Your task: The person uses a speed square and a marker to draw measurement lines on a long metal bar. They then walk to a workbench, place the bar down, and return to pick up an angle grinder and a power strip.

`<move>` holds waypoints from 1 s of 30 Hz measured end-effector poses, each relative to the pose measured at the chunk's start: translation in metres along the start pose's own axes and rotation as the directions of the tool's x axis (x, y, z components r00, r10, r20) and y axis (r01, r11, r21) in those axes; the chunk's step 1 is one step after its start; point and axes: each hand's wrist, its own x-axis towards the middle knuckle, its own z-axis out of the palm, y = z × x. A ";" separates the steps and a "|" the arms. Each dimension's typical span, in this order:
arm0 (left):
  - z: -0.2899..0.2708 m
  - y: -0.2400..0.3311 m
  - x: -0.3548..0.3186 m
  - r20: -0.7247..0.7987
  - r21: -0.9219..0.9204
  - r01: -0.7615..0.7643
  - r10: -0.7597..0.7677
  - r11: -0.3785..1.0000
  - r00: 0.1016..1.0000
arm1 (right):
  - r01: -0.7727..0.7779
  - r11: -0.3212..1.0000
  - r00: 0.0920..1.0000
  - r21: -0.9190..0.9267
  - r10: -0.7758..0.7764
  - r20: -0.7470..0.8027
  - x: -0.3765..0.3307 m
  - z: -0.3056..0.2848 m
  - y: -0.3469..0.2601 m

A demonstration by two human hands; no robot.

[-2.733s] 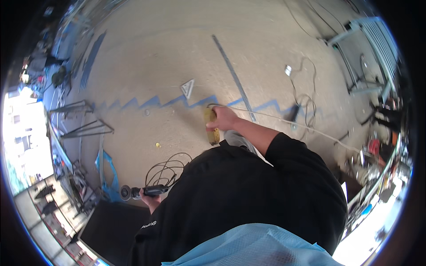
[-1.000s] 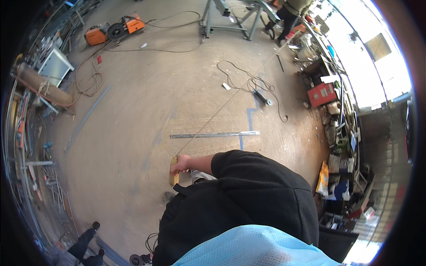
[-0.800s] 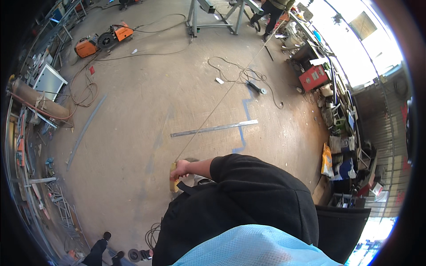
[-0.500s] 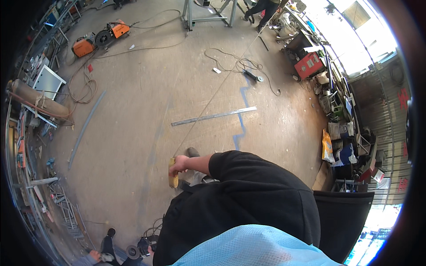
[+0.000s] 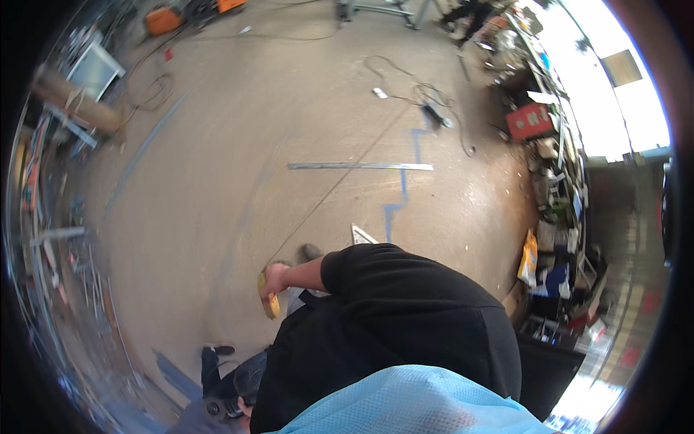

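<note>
Right hand [image 5: 275, 278] clamped round small yellow hard-cased reel tool [image 5: 268, 304], low by hip above concrete floor [image 5: 217, 181]; thin taut line [image 5: 340, 181] running off it twd long grey metal strip [image 5: 360, 166]. Left hand: not visible, can't tell. Prob. light, rigid, smooth casing; best gripped round body, w/ line kept taut.

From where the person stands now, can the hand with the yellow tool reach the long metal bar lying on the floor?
Probably not. The hand holds the yellow tool close to the body, and the metal bar lies well ahead across bare floor. Nothing blocks it; it is simply far.
</note>
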 end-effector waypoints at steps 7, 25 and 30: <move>-0.097 -0.052 -0.054 0.057 -0.304 -0.059 0.080 0.951 0.995 | 0.103 0.958 0.994 -0.268 -0.094 0.048 -0.003 0.023 0.006; -0.127 -0.042 0.051 -0.223 -0.552 -0.378 0.306 0.743 0.926 | 0.294 0.942 0.931 -0.165 -0.243 0.271 0.053 0.189 -0.244; -0.166 0.022 0.057 -0.185 -0.555 -0.378 0.333 0.741 0.924 | 0.279 0.960 0.937 -0.036 -0.263 0.231 0.071 0.241 -0.328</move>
